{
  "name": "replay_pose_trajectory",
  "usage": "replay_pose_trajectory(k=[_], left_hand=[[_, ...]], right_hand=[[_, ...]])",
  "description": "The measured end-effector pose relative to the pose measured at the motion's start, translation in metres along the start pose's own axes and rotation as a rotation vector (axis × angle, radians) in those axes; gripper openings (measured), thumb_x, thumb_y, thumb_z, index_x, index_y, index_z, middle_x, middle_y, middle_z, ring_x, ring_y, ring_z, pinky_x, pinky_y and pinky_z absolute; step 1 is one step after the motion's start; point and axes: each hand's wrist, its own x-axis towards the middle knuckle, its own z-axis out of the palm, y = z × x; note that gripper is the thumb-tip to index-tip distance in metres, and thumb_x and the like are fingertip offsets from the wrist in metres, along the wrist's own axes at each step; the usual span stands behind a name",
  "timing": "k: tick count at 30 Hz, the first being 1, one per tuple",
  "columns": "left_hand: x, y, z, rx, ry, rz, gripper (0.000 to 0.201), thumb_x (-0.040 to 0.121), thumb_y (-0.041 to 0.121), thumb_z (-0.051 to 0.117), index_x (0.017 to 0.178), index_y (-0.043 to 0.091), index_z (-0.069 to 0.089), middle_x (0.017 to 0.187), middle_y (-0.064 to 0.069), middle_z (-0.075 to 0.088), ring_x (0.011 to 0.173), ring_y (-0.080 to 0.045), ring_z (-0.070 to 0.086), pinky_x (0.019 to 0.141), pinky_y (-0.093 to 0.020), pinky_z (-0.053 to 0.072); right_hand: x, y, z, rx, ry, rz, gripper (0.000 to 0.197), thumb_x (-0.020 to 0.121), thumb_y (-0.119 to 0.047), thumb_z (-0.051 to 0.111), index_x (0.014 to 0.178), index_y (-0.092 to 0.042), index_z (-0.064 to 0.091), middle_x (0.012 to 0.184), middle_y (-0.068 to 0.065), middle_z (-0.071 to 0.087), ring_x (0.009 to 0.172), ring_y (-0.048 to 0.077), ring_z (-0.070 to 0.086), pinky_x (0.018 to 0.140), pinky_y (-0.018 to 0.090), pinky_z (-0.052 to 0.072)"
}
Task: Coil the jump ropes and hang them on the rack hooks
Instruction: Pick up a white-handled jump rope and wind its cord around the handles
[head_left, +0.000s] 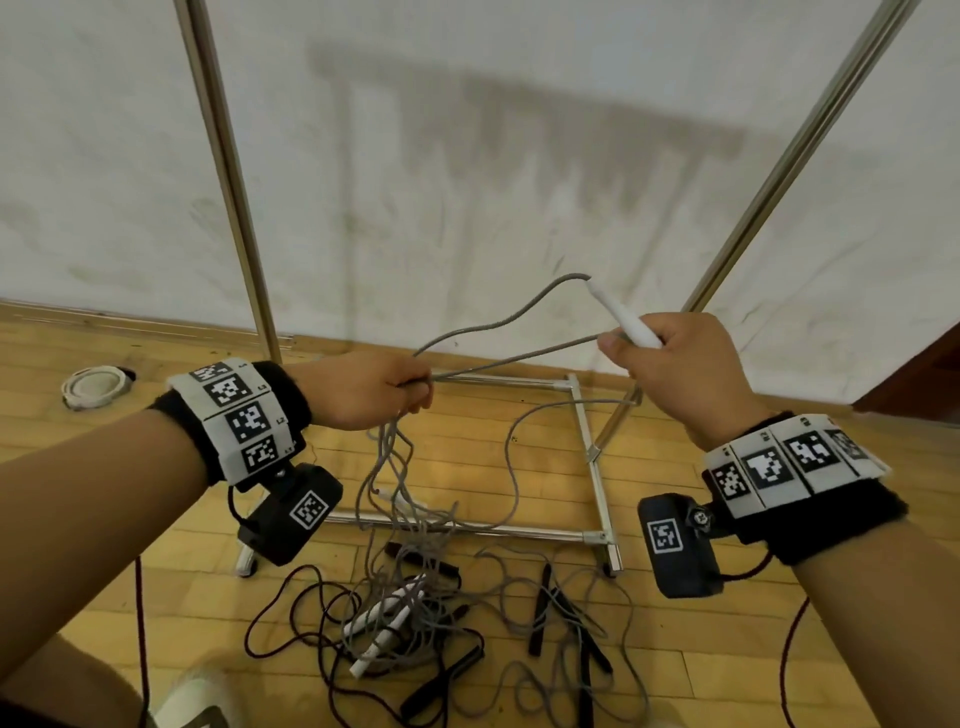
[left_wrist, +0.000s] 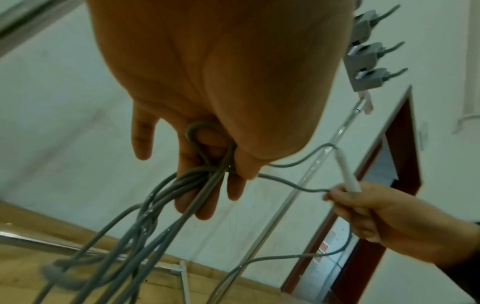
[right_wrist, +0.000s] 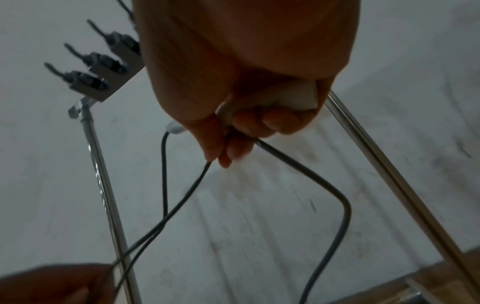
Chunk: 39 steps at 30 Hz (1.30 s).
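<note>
grey rope (head_left: 498, 322) runs between both hands at chest height in front of the rack (head_left: 587, 441). the right hand (head_left: 680, 369) is closed round its white handle (head_left: 623, 317) and also pinches a strand against it; the left hand (head_left: 363, 389) has fingers curled round several gathered loops (left_wrist: 197, 181), the rest trailing down to the pile (head_left: 415, 613) on the floor.

judgement: the cord looks light, limp and fairly smooth — it will sag and slide unless each loop is clamped in the fist. the stiff handle is the sound place to hold and steer; the loops are best kept bunched at their top. the trailing part appears caught up with other ropes below, so it may snag when drawn up.

the hooks (right_wrist: 85, 67) sit on a bar at the top of the rack, seen in both wrist views, with nothing on those visible.

surface: a wooden floor (head_left: 779, 649), with dark ropes (head_left: 291, 587) and more white handles in the tangle. a scuffed white wall (head_left: 467, 156) stands behind, and a door frame (left_wrist: 400, 144) lies to the right.
</note>
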Motion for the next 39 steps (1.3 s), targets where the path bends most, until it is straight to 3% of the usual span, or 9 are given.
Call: replay_pose_trajectory(k=[3,7,13,23,26,29,32,36,39], left_hand=[[-0.004,0.006,0.003,0.039,0.013,0.028,0.027,0.106,0.029,0.036,0.087,0.031,0.055,0.087,0.008,0.066,0.082,-0.012,0.062,0.074,-0.028,0.049],[-0.010,0.020,0.004,0.162,0.133,0.105,0.027,0.103,0.032,0.042,0.081,0.035,0.058,0.078,0.010,0.064,0.073,-0.013,0.062,0.068,-0.033,0.051],[-0.012,0.050,0.002,-0.022,0.268,0.221,0.027,0.104,0.033,0.042,0.091,0.020,0.062,0.074,0.002,0.062,0.061,-0.013,0.055,0.059,-0.032,0.046],[-0.011,0.022,0.002,0.031,0.148,0.116,0.012,0.101,0.022,0.051,0.100,0.027,0.062,0.091,0.011,0.064,0.078,-0.001,0.057,0.063,-0.013,0.040],[-0.011,0.013,-0.001,-0.016,0.141,0.095,0.020,0.099,0.015,0.054,0.103,0.032,0.064,0.099,0.018,0.064,0.087,0.009,0.056,0.067,-0.008,0.040],[-0.011,0.005,-0.002,0.028,0.084,0.047,0.020,0.099,0.018,0.054,0.093,0.034,0.066,0.098,0.015,0.067,0.092,-0.001,0.062,0.081,-0.023,0.049],[-0.011,-0.002,-0.004,0.057,0.043,0.002,0.019,0.101,0.030,0.052,0.090,0.032,0.067,0.088,0.013,0.067,0.083,-0.007,0.064,0.075,-0.027,0.051],[-0.011,-0.005,-0.002,0.104,0.046,-0.006,0.025,0.102,0.036,0.050,0.092,0.028,0.072,0.091,0.012,0.067,0.080,-0.005,0.062,0.073,-0.026,0.048],[-0.012,0.000,-0.001,0.058,0.090,0.012,0.027,0.103,0.034,0.048,0.089,0.028,0.070,0.087,0.011,0.069,0.079,-0.004,0.063,0.072,-0.025,0.048]], right_hand=[[-0.003,0.007,0.003,-0.011,-0.089,0.035,0.006,0.081,-0.029,0.074,0.078,-0.024,0.074,0.068,-0.002,0.067,0.059,0.011,0.057,0.057,0.027,0.044],[-0.013,0.001,0.016,-0.018,-0.206,-0.002,0.026,0.077,-0.023,0.075,0.100,-0.036,0.071,0.093,-0.017,0.067,0.082,0.001,0.062,0.063,0.019,0.043],[-0.039,-0.026,0.053,0.178,-0.384,-0.117,0.012,0.087,-0.033,0.072,0.099,-0.029,0.071,0.065,-0.020,0.065,0.052,0.001,0.054,0.048,0.014,0.038],[-0.014,-0.028,0.032,0.182,-0.095,-0.146,0.028,0.092,-0.033,0.066,0.079,-0.008,0.072,0.058,0.015,0.052,0.050,0.008,0.041,0.050,0.026,0.035],[-0.012,-0.023,0.025,0.114,-0.055,-0.134,0.031,0.091,-0.033,0.066,0.077,-0.006,0.071,0.059,0.015,0.055,0.051,0.011,0.042,0.051,0.028,0.035],[-0.001,-0.017,0.013,0.159,0.079,-0.030,0.023,0.087,-0.032,0.071,0.071,-0.016,0.071,0.054,0.002,0.057,0.050,0.010,0.047,0.048,0.024,0.038],[0.006,-0.005,-0.004,0.238,0.136,0.088,0.013,0.082,-0.033,0.073,0.074,-0.022,0.074,0.048,-0.012,0.056,0.045,0.001,0.049,0.048,0.019,0.040],[0.003,0.008,-0.006,0.091,0.084,0.079,0.006,0.081,-0.032,0.072,0.075,-0.032,0.073,0.066,-0.010,0.067,0.061,0.005,0.059,0.062,0.025,0.045],[-0.004,0.005,0.004,0.049,-0.016,0.002,0.019,0.079,-0.025,0.075,0.090,-0.039,0.071,0.090,-0.013,0.071,0.074,-0.001,0.063,0.058,0.009,0.044]])
